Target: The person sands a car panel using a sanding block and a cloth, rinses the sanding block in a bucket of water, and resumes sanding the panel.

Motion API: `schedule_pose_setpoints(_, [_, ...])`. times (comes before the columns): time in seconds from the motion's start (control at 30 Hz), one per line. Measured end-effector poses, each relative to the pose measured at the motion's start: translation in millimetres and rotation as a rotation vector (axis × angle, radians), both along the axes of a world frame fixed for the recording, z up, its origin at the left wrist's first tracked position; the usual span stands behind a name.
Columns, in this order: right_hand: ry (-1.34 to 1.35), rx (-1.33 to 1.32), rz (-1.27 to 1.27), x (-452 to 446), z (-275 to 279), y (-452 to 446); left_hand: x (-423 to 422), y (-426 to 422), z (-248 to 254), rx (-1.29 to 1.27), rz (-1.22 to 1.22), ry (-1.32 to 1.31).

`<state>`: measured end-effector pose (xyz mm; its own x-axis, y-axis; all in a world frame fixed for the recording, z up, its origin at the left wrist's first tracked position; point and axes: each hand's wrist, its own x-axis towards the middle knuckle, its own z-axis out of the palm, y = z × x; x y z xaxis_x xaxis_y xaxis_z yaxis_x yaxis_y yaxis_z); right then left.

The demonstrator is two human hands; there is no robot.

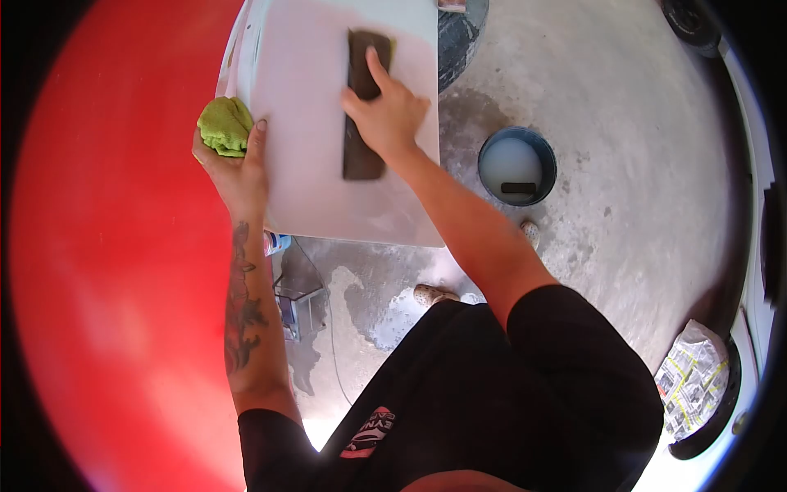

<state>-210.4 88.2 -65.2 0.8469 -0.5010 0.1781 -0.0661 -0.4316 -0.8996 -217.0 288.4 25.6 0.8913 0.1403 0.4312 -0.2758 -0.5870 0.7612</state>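
A long dark sanding block (364, 152) lies on a pale, whitish panel (307, 193). My right hand (387, 115) grips the block from its right side, thumb across to the left and index finger stretched along its top. Slight blur softens the block and this hand. At the panel's left edge, my left hand (238, 168) is closed around a bunched green cloth (225, 125). Part of the cloth is hidden in the palm.
A red painted surface (123, 246) fills the left side. On the wet concrete floor (607, 246) stands a bucket (510, 160) of cloudy water with a dark block (518, 188) in it. Below the panel are a cable and a metal frame (302, 312). Newspaper-printed covering (695, 377) sits at lower right.
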Motion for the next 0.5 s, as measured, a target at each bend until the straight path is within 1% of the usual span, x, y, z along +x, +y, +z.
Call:
schedule_pose_setpoints(0.03, [-0.057,-0.024,-0.039,37.0,18.2,5.0,-1.4,-1.7,2.1,0.015,0.009,0.009])
schedule_pose_setpoints(0.1, [-0.042,0.039,0.035,71.9,54.4,4.2,-3.2,-4.8,1.7,0.082,0.04,0.02])
schedule_pose_setpoints(0.17, [-0.122,0.059,0.039,62.9,42.7,4.6,-3.2,-4.2,4.9,0.182,0.093,0.006])
schedule_pose_setpoints(0.23, [-0.15,-0.071,-0.004,12.3,-5.6,5.1,0.0,1.9,2.0,0.185,0.074,-0.008])
schedule_pose_setpoints(0.3, [-0.051,-0.087,0.086,-79.7,-65.1,-7.0,2.9,2.7,-1.8,0.18,0.052,-0.016])
schedule_pose_setpoints(0.33, [-0.009,-0.11,0.093,-127.6,-86.5,-10.4,2.4,2.8,-1.6,0.174,0.047,-0.016])
schedule_pose_setpoints(0.37, [0.035,-0.131,0.105,-154.0,-97.6,-11.5,2.1,3.1,-1.5,0.171,0.046,-0.013])
schedule_pose_setpoints(0.43, [0.028,-0.139,0.075,-133.0,-85.3,-5.9,-3.7,-0.9,1.5,0.148,0.065,-0.014])
schedule_pose_setpoints(0.47, [0.017,-0.148,0.054,-108.5,-71.6,-5.4,-3.0,-4.6,2.5,0.132,0.068,-0.022])
schedule_pose_setpoints(0.5, [0.056,-0.085,0.064,-69.7,-37.8,-1.0,-0.4,-6.5,2.5,0.108,0.053,-0.026])
